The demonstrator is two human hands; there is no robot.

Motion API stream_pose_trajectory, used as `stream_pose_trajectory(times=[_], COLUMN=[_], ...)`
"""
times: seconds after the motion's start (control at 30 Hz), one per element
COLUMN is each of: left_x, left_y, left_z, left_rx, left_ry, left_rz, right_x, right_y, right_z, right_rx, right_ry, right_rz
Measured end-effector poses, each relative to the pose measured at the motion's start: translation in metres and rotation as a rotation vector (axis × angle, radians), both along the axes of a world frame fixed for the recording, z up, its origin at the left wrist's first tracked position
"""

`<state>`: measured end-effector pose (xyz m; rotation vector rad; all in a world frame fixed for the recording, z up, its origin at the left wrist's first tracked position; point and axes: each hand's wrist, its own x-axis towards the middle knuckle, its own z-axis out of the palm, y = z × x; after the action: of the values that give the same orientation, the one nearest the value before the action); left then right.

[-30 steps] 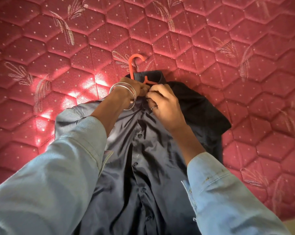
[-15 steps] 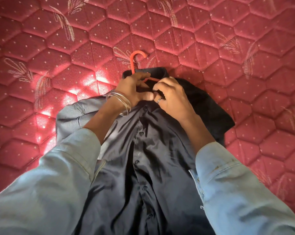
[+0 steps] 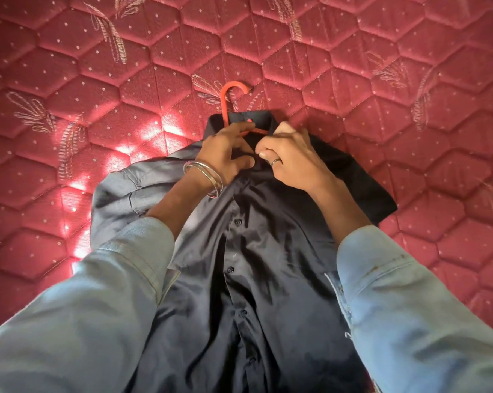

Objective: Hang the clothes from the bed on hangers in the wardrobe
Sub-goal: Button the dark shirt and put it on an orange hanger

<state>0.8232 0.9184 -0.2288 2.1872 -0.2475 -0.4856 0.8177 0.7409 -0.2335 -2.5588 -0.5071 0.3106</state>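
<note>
A dark navy button-up shirt (image 3: 256,251) lies front-up on the red quilted mattress (image 3: 98,80). An orange plastic hanger (image 3: 230,93) is inside it, its hook poking out past the collar. My left hand (image 3: 225,150), with bangles on the wrist, pinches the left side of the shirt front just below the collar. My right hand (image 3: 290,157), wearing a ring, pinches the right side of the placket at the neck. The two hands meet at the top button, which they hide. Lower buttons down the front are fastened.
The mattress stretches on all sides, with patches of sunlight on its left part (image 3: 143,137). The shirt's short sleeves spread out to the left (image 3: 117,191) and right (image 3: 364,191). My light blue sleeves cover the lower corners of the view.
Both hands have stayed at the collar, shifting slightly; my left fingers have spread and my right thumb and fingers have closed tighter on the placket. The view has tilted a little.
</note>
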Motion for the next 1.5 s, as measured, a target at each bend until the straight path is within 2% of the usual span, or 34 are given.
stream_pose_trajectory(times=[0.17, 0.37, 0.43, 0.5, 0.57, 0.67, 0.73, 0.87, 0.93, 1.07, 1.33, 1.4, 1.5], left_x=[-0.006, -0.004, -0.001, 0.002, 0.005, 0.007, 0.006, 0.009, 0.009, 0.005, 0.011, 0.015, 0.017], left_y=[-0.003, -0.003, -0.004, -0.006, -0.011, -0.015, -0.015, -0.012, -0.011, -0.013, -0.013, -0.012, -0.01], left_z=[-0.003, -0.002, -0.001, -0.001, -0.001, 0.002, 0.006, 0.007, 0.005, 0.006, 0.008, 0.009, 0.008], left_rx=[-0.116, -0.276, -0.325, -0.345, -0.305, -0.214, -0.157, -0.061, 0.012, 0.111, 0.077, 0.085, 0.053], left_ry=[0.101, 0.239, 0.271, 0.305, 0.327, 0.338, 0.332, 0.305, 0.296, 0.308, 0.464, 0.489, 0.491], left_rz=[0.235, 0.344, 0.396, 0.459, 0.497, 0.486, 0.437, 0.368, 0.32, 0.208, 0.316, 0.324, 0.317], right_x=[0.001, 0.0, -0.007, -0.016, -0.029, -0.046, -0.05, -0.052, -0.053, -0.054, -0.045, -0.042, -0.037], right_y=[0.002, 0.004, 0.008, 0.014, 0.024, 0.043, 0.052, 0.057, 0.055, 0.052, 0.04, 0.038, 0.034], right_z=[-0.005, -0.008, -0.009, -0.006, -0.005, -0.015, -0.021, -0.019, -0.02, -0.024, -0.035, -0.035, -0.036], right_rx=[0.006, 0.018, -0.028, -0.052, 0.068, 0.174, 0.211, 0.505, 0.57, 0.532, 0.51, 0.541, 0.664], right_ry=[-0.024, 0.026, -0.121, -0.369, -0.528, -0.411, -0.25, -0.067, -0.044, -0.103, -0.183, -0.121, 0.105], right_rz=[0.014, -0.009, -0.129, -0.374, -0.457, -0.444, -0.597, -0.822, -0.85, -0.834, -0.724, -0.71, -0.793])
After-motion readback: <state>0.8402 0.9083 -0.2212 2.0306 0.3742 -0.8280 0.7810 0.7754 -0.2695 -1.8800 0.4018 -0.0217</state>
